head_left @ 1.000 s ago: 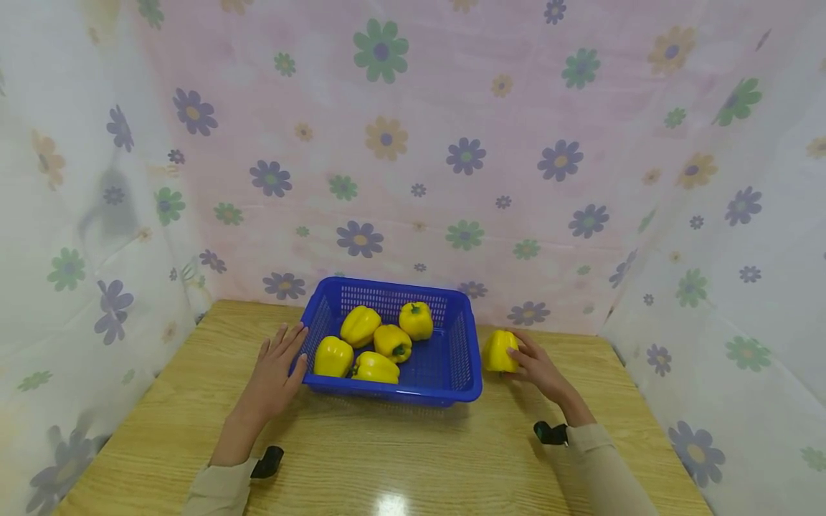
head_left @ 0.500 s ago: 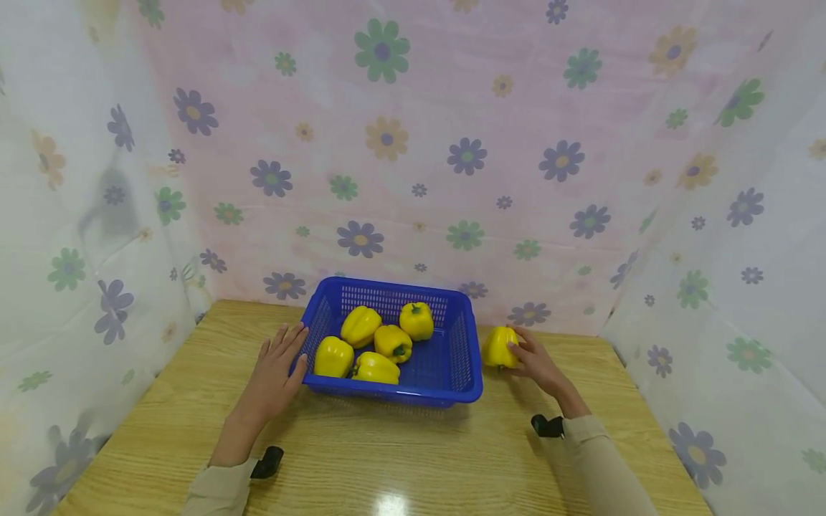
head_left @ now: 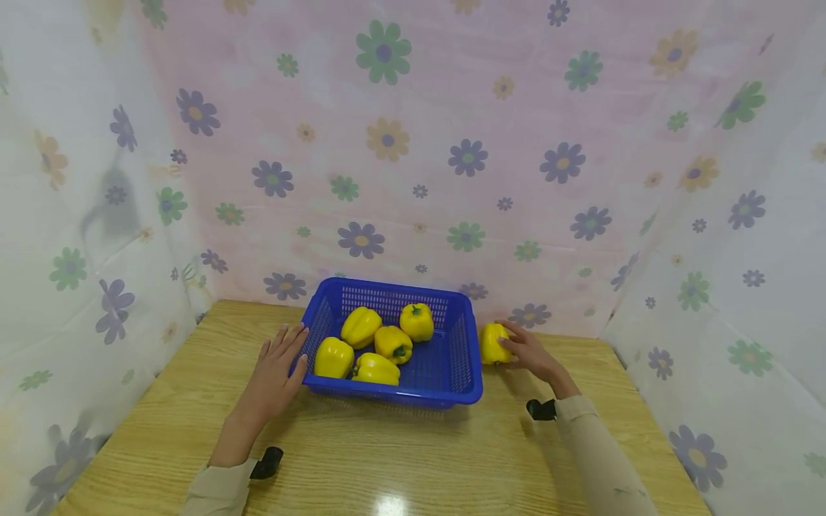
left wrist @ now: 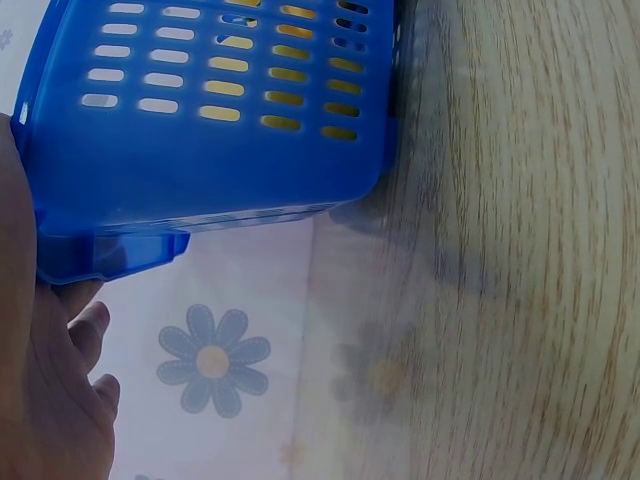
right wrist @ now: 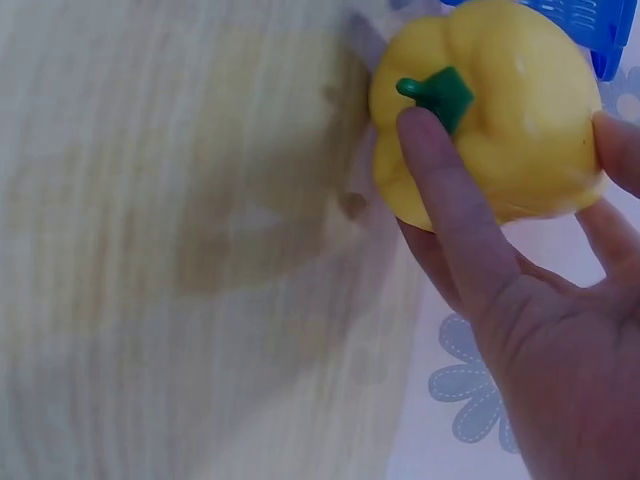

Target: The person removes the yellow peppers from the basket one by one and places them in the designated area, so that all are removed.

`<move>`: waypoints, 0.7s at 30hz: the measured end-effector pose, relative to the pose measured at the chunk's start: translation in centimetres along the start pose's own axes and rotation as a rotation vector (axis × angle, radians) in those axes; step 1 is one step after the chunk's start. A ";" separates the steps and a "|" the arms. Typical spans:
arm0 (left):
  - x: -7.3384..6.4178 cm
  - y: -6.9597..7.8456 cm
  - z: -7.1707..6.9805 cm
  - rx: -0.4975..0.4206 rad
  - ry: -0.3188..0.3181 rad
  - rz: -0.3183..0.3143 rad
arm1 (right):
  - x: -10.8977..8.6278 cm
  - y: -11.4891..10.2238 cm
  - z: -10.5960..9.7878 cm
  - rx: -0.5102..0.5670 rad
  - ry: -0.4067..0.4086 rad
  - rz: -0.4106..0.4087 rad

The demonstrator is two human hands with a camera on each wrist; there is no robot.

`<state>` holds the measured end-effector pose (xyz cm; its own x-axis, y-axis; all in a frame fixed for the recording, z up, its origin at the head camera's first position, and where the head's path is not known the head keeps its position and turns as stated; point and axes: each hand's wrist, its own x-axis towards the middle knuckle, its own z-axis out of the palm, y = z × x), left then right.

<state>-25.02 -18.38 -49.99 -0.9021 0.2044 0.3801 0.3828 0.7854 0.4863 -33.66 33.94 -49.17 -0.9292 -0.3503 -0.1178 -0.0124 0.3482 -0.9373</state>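
Note:
My right hand point(head_left: 532, 352) grips a yellow bell pepper point(head_left: 494, 344) just outside the right wall of a blue plastic basket point(head_left: 393, 392). In the right wrist view the pepper's green stem point(right wrist: 440, 97) faces the camera, with the thumb point(right wrist: 455, 200) beside it and fingers round the far side. My left hand point(head_left: 272, 369) rests with straight fingers on the basket's left rim. Several yellow bell peppers lie inside, mostly toward the left and back, among them a pepper point(head_left: 333, 357) at the front left corner. The left wrist view shows the basket's slotted side wall point(left wrist: 220, 170) close up.
The basket stands on a wood-grain table point(head_left: 413, 459) near its back edge. Flower-patterned cloth point(head_left: 413, 143) hangs behind the table and along both sides. A black wrist device point(head_left: 540, 410) sticks out from the right cuff, and another black device point(head_left: 267, 463) from the left.
My right hand has moved slightly left and back with the bell pepper, bringing it closer to the basket's right wall. The left hand and the basket stay in place.

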 end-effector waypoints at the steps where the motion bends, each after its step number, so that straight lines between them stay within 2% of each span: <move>1: 0.0 0.0 0.0 -0.001 -0.001 0.000 | 0.1 -0.1 -0.1 0.001 -0.007 0.016; 8: 0.1 -0.3 0.2 -0.004 0.002 -0.001 | 0.9 -0.8 -0.7 -0.004 -0.075 0.092; 11: 0.0 -0.2 0.1 -0.003 0.002 -0.003 | 1.2 -0.9 -0.8 -0.015 -0.102 0.097; 21: -0.1 0.3 -0.2 0.004 -0.025 -0.016 | 1.9 -1.3 -1.0 -0.036 -0.120 0.126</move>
<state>-24.78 -18.33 -49.74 -0.9128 0.2062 0.3526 0.3676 0.7908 0.4893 -35.81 33.67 -47.87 -0.8735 -0.4025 -0.2737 0.0859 0.4260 -0.9006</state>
